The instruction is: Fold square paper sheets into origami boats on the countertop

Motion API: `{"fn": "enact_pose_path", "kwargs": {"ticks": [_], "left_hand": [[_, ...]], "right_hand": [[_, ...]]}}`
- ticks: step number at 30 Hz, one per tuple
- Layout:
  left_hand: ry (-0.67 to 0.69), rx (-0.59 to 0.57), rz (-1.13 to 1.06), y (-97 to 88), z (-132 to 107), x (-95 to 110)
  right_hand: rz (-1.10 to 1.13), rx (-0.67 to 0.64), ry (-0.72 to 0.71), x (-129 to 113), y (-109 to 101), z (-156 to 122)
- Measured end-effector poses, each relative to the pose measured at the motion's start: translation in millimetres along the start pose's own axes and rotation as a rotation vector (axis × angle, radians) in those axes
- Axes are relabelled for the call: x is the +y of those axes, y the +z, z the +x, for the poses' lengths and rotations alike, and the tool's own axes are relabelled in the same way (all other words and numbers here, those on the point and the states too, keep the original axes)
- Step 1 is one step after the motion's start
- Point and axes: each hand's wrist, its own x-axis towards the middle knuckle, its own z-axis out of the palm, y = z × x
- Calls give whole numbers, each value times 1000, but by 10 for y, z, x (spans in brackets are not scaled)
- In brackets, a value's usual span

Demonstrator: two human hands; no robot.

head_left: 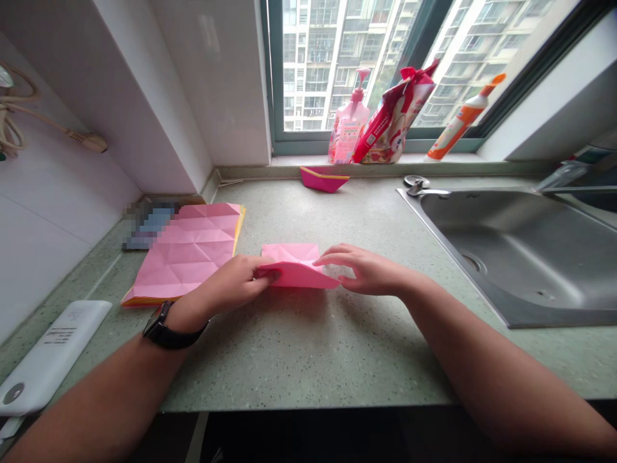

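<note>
Bright daylight comes through the window (pixel 344 77), soft shadows fall under the folded paper (pixel 296 267), and the picture edges bow outward

- I'm reading a speckled green stone countertop (pixel 299 360) here
- folded pink paper (pixel 294 267) at centre
- creased pink paper sheet (pixel 186 251) to its left
- blurred object (pixel 149 225) beside that sheet
- pink paper boat (pixel 324 179) at the back
- white power bank (pixel 53 357) near the front-left edge
- steel sink (pixel 511 251) set in at right

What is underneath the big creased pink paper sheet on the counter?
The creased pink paper sheet has a yellow edge showing along its right side, perhaps another layer. It lies on a speckled green stone countertop; whatever lies beneath its middle is covered.
</note>
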Motion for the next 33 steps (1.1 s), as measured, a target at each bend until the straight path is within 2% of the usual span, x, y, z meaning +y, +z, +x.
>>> {"fn": "enact_pose_path", "kwargs": {"ticks": [3,5,10,15,19,22,27,31,33], "left_hand": [[-49,-8,115,83,28,-70],[-81,43,157,126,40,-91],[-114,77,141,173,26,-105],[-140,215,242,239,-3,-229],[-63,233,278,312,-6,-322],[3,231,414,342,-3,-337],[43,193,675,359,12,-314],[109,239,782,378,29,-335],[148,216,778,387,46,-357]], "right_hand": [[39,-40,43,-71,-25,33],[66,-27,78,-101,18,88],[57,120,225,-51,208,171],[-26,282,364,10,385,153],[-127,360,325,-8,483,163],[-294,380,281,-43,508,182],[-505,325,173,-87,464,197],[-526,284,106,-90,440,204],[-509,258,115,-86,446,209]]}}
